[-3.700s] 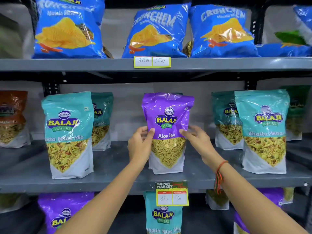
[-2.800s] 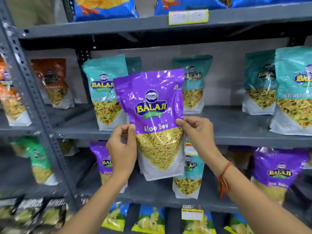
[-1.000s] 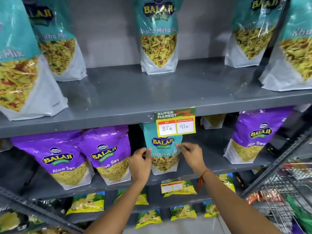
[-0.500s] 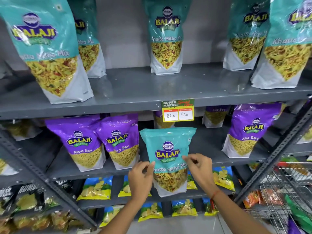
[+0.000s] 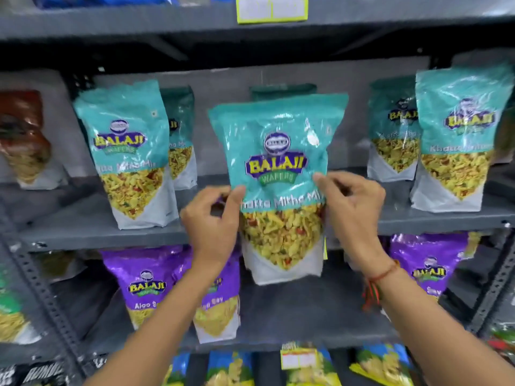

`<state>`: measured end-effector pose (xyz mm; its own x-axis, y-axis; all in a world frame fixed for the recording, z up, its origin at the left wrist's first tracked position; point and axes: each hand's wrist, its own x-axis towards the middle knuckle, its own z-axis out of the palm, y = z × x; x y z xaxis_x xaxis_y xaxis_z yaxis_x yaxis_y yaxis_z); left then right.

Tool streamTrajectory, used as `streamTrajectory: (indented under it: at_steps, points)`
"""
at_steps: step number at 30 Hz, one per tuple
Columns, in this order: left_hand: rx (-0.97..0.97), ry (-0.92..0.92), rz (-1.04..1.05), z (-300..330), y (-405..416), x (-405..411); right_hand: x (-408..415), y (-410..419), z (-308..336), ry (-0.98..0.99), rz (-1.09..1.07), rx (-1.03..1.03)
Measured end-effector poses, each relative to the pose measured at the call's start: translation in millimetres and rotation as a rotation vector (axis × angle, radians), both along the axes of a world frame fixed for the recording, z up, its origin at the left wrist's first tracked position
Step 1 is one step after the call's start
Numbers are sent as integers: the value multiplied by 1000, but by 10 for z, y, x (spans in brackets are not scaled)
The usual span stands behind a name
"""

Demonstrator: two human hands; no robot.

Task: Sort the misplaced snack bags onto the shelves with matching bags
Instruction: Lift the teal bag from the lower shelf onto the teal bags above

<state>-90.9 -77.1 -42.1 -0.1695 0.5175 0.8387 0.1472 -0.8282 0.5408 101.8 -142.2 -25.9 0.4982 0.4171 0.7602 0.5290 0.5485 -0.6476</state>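
I hold a teal Khatta Mitha Mix bag (image 5: 278, 168) upright in the air, in front of the edge of the middle shelf (image 5: 97, 235). My left hand (image 5: 213, 222) pinches its left side and my right hand (image 5: 352, 207) pinches its right side. Matching teal bags stand on that shelf: one at the left (image 5: 131, 154), another behind it (image 5: 181, 137), and two at the right (image 5: 457, 137) (image 5: 394, 129). One more teal bag (image 5: 282, 89) peeks out behind the held one. Purple Aloo Sev bags (image 5: 145, 285) (image 5: 429, 268) stand on the shelf below.
A brown-red bag (image 5: 23, 137) sits at the far left of the middle shelf. Yellow and blue chip bags (image 5: 231, 369) fill the lowest shelf. A yellow-edged price label (image 5: 271, 8) hangs on the top shelf edge. Perforated grey uprights (image 5: 47, 299) frame the rack.
Both hands have lifted the teal bag from the purple-bag shelf up to the level of the teal-bag shelf. The camera has tilted upward.
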Motion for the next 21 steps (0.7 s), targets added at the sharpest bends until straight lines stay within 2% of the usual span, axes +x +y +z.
streamTrajectory:
  at_steps: [4,7,15,21]
  points:
    - [-8,-1,2,485,439,140,106,434,455,-15,5,81]
    - [-33,3,15,599,742,241,205,776,529,-14,12,51]
    - [-137,-18,26,490,1074,369,308,1207,305,5,13,-69]
    - [-224,-18,-52,333,1231,351,359,1314,140,46,52,-90]
